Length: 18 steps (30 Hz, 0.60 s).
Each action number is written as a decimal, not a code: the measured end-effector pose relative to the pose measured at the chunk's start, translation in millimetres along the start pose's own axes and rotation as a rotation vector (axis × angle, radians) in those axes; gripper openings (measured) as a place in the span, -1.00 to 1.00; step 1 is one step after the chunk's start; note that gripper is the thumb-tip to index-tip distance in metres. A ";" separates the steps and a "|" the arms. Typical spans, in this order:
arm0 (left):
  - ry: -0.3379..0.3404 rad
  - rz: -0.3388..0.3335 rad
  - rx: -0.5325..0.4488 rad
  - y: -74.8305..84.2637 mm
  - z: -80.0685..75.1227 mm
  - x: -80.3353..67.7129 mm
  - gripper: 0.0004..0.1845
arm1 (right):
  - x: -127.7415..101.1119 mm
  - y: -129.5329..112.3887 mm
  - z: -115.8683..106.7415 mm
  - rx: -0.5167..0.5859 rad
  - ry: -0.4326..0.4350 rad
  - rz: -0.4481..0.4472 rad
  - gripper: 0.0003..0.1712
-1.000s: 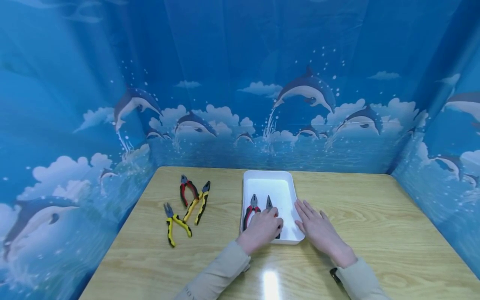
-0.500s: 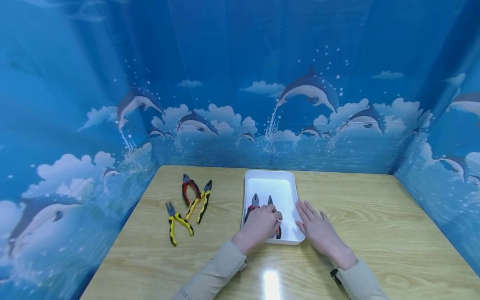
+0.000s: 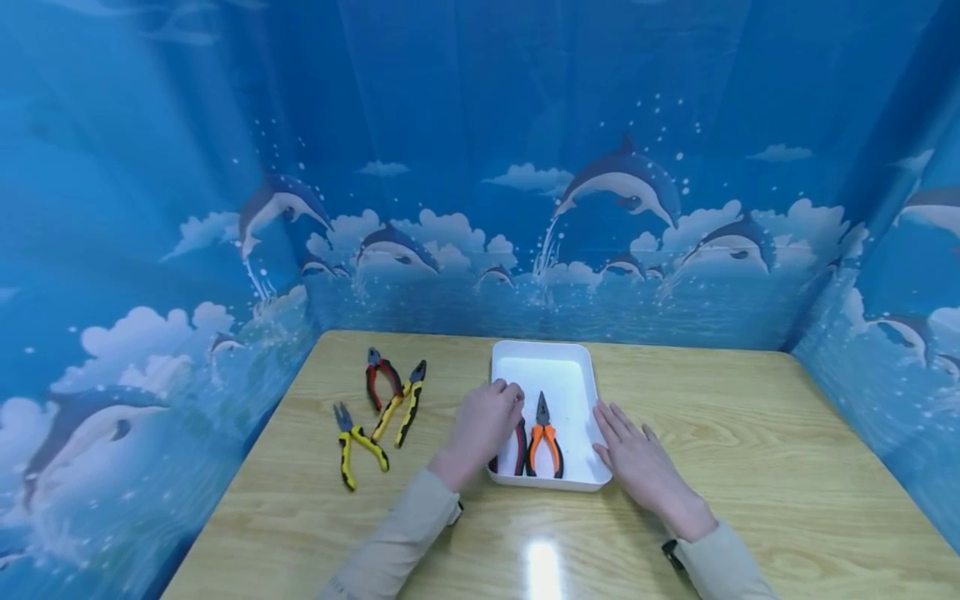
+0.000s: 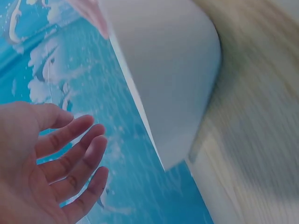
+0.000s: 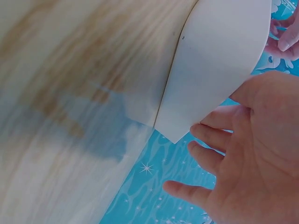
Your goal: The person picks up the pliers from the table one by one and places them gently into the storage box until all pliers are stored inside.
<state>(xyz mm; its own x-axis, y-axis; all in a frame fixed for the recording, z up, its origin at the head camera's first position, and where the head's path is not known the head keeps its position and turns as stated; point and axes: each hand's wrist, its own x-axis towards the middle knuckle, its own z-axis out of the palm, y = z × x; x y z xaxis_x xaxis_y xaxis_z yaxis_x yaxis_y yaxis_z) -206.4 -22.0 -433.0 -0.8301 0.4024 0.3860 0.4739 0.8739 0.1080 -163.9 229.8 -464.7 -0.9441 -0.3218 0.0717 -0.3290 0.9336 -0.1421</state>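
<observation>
A white tray (image 3: pixel 543 367) on the wooden bench (image 3: pixel 750 467) holds orange-handled pliers (image 3: pixel 544 442) and a red-handled pair (image 3: pixel 519 454). The left hand (image 3: pixel 483 425), fingers relaxed, hovers over its left rim; the right hand (image 3: pixel 637 458) lies flat beside it (a careless nudge could slide the tray).

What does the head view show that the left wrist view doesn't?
Head only: orange-handled pliers and red-handled pliers in the white tray, three more pliers on the wooden table, right hand flat at the tray's edge.
Left wrist only: the left hand's open palm, fingers relaxed, empty.
Both: tray, left hand, table, dolphin backdrop.
</observation>
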 end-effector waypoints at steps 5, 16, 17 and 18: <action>0.117 -0.062 -0.004 -23.8 -2.7 -1.9 -0.90 | 0.0 0.9 0.2 -0.002 0.004 -0.006 -0.31; 0.196 -0.217 0.047 -77.0 -12.3 -23.0 -0.90 | -0.1 0.5 -0.3 0.010 0.006 -0.008 -0.31; 0.193 -0.235 0.052 -81.5 -13.1 -26.1 -0.89 | -0.2 0.4 -0.4 0.013 0.007 -0.009 -0.31; 0.180 -0.254 0.060 -85.6 -14.7 -29.1 -0.87 | -0.2 0.4 -0.5 0.014 0.007 -0.009 -0.31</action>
<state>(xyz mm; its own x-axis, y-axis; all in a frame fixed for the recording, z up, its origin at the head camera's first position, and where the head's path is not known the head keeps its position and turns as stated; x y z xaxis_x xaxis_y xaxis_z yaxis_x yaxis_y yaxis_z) -218.5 -112.5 -439.9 -0.8517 0.1193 0.5102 0.2358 0.9569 0.1698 -163.8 230.3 -464.3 -0.9410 -0.3288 0.0803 -0.3376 0.9283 -0.1556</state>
